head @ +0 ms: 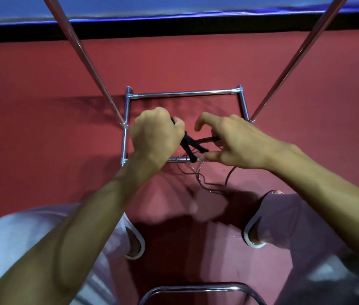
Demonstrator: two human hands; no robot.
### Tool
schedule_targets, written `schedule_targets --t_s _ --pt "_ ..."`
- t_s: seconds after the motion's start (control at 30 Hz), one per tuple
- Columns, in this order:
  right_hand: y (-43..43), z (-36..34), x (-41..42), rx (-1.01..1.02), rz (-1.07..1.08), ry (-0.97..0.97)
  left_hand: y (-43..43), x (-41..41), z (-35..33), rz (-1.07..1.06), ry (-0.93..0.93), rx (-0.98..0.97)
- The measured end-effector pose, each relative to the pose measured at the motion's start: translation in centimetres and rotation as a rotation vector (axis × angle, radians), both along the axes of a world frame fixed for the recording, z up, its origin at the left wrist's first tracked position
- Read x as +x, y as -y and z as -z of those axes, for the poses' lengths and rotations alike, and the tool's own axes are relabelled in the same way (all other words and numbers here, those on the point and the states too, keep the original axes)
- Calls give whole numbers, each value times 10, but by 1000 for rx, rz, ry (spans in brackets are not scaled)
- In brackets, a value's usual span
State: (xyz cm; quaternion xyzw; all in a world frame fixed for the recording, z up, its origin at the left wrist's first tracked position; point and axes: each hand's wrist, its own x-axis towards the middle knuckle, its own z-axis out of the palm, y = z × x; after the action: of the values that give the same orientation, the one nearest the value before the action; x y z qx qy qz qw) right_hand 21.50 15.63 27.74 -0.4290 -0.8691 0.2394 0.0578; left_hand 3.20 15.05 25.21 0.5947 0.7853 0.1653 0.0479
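Black tool (190, 147): over the frame's (185, 92) near bar, top end hidden inside my gripping left hand (156, 137). Thin rod (207, 139): reaches my right hand (235, 142), fingers half spread; I cannot tell if they pinch it. Wires (198, 175): dangling just below that bar, blurred.

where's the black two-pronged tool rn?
Head view, centre: black two-pronged tool gripped by the left hand, right hand beside it, over the rectangular chrome tube frame.

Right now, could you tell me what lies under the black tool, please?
The chrome frame's near bar, thin wire loops and red floor. The left hand covers the black tool's top end.
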Motion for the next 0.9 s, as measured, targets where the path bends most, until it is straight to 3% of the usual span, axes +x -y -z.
schedule_targets --t_s 0.13,0.23,0.33,0.43,0.57,0.7,0.9 --pt "-5 3 7 136 -64 -36 3 2 0 91 -22 -174" --pt "-12 2 19 91 -79 -88 0 -2 -5 154 114 -340" --pt "-16 -3 27 -399 -23 -281 -2 -13 -18 288 380 -462" --pt "-12 -6 24 -831 45 -506 0 -20 -28 458 665 -438" --pt "-4 1 11 -1221 138 -748 9 -22 -30 497 722 -294" --pt "-2 1 -4 -1177 295 -847 14 -19 -29 469 640 -144" --pt "-4 -1 -12 -931 336 -831 15 -8 -19 344 593 -113"
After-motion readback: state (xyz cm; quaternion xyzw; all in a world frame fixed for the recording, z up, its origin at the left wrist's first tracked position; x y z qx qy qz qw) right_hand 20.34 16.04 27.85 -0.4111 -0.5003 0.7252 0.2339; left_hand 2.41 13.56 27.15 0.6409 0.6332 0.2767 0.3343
